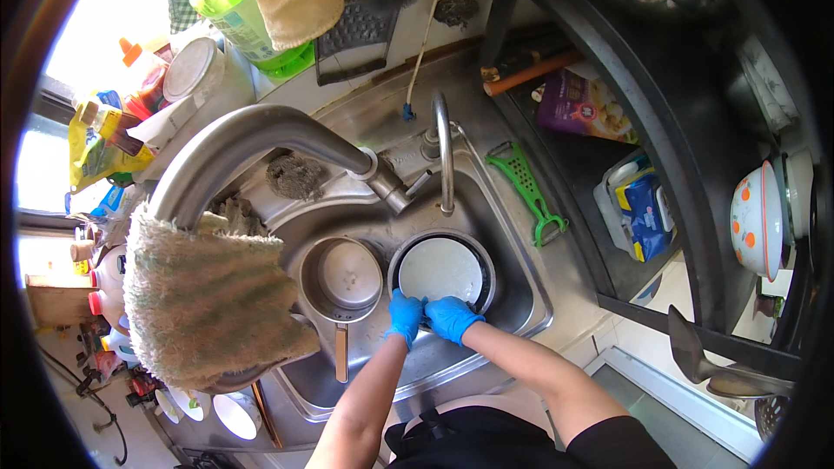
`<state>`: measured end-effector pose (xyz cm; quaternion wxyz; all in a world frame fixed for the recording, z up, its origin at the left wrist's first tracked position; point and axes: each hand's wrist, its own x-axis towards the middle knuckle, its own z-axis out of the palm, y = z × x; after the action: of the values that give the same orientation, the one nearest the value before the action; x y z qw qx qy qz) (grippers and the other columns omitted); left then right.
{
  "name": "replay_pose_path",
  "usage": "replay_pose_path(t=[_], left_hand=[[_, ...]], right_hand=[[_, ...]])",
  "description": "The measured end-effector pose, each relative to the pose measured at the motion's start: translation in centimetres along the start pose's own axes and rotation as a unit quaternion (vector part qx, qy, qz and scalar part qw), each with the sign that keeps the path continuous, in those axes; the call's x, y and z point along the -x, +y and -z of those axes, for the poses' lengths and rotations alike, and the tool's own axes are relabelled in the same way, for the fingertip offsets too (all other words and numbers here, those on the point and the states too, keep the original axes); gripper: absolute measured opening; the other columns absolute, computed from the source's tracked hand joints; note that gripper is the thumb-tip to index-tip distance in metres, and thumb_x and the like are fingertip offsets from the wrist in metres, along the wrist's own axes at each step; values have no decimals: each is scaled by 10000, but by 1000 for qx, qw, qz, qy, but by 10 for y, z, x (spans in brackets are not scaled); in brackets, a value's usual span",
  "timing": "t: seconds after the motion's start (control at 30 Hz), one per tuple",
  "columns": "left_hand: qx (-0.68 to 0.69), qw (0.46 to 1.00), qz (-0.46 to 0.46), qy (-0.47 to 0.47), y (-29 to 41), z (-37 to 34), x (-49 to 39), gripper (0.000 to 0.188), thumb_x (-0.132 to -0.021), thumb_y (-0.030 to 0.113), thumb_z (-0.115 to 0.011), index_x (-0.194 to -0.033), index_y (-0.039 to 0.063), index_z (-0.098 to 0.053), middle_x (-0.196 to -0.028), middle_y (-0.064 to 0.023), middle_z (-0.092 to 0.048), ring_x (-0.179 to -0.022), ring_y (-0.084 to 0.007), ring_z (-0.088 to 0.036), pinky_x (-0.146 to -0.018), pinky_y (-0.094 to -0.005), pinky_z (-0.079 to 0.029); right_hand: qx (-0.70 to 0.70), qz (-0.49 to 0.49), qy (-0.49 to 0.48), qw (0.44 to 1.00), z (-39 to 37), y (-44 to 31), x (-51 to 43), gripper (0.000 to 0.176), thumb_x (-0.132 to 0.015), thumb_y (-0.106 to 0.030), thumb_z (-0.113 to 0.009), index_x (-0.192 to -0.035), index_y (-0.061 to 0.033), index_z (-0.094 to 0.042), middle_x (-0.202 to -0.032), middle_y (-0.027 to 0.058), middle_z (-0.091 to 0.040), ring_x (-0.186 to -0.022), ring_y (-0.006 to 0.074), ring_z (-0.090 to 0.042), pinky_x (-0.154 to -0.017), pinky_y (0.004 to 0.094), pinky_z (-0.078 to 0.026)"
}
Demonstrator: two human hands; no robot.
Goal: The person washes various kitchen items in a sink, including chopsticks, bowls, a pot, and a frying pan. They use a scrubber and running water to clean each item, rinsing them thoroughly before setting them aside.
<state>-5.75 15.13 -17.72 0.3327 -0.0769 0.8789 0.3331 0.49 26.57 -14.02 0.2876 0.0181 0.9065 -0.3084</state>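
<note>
Both my hands wear blue gloves and meet at the near rim of a round metal pot (490,260) in the steel sink (417,374). Inside the pot's dark wall lies a pale, round surface (440,268); whether it is a plate or cloudy water I cannot tell. My left hand (405,316) has its fingers curled on the rim. Beside it, my right hand (453,319) is bent over the same edge, and its fingertips are hidden. Left of the pot sits a steel saucepan (352,270) with a wooden handle (341,353) pointing towards me.
A large curved faucet (273,120) with a draped towel (208,299) looms at left. A thin spout (445,150) reaches over the sink. On the ledges lie a scouring pad (294,177) and a green peeler (529,192). A dark rack (625,71) stands at right.
</note>
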Motion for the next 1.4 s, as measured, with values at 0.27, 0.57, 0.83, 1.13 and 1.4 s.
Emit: replay_pose_path(t=[0.27,0.57,0.83,1.13,1.4], left_hand=[[-42,998,-2,-49,14,15,-20,336,-742,78,-520,-1051,-51,-538,-1026,-313,-594,-985,-439,-581,-834,-452,-477],[1,996,28,-82,37,26,-3,369,-744,57,-515,-1095,-57,-519,-1064,-296,-594,-1012,-406,-588,-848,-426,-478],[86,990,4,-112,-40,1,-37,403,-734,53,-549,-1112,-75,-490,-1049,-280,-602,-977,-370,-612,-817,-398,-491],[111,991,49,-55,6,11,3,409,-729,40,-538,-1117,-78,-477,-1053,-279,-594,-966,-379,-608,-792,-405,-502],[90,990,66,-81,15,10,-8,434,-718,58,-567,-1122,-78,-484,-1050,-290,-596,-980,-387,-605,-811,-408,-492]], right_hand=[[192,28,1,981,-29,46,-1,236,-817,-135,-508,-948,-90,-699,-961,149,-672,-878,304,-655,-755,455,-504],[131,-3,3,991,-41,54,-7,292,-872,-175,-447,-1031,-86,-674,-1012,177,-651,-917,305,-637,-803,467,-478],[-27,-40,5,999,-5,3,-1,265,-862,-150,-451,-968,-70,-681,-970,182,-658,-882,346,-641,-801,436,-495],[-38,22,-21,999,8,-4,3,251,-862,-215,-487,-927,-84,-692,-910,201,-655,-814,377,-638,-745,462,-504],[58,2,-42,997,-8,20,-1,289,-884,-222,-454,-953,-51,-677,-951,208,-650,-843,350,-640,-768,438,-506]])
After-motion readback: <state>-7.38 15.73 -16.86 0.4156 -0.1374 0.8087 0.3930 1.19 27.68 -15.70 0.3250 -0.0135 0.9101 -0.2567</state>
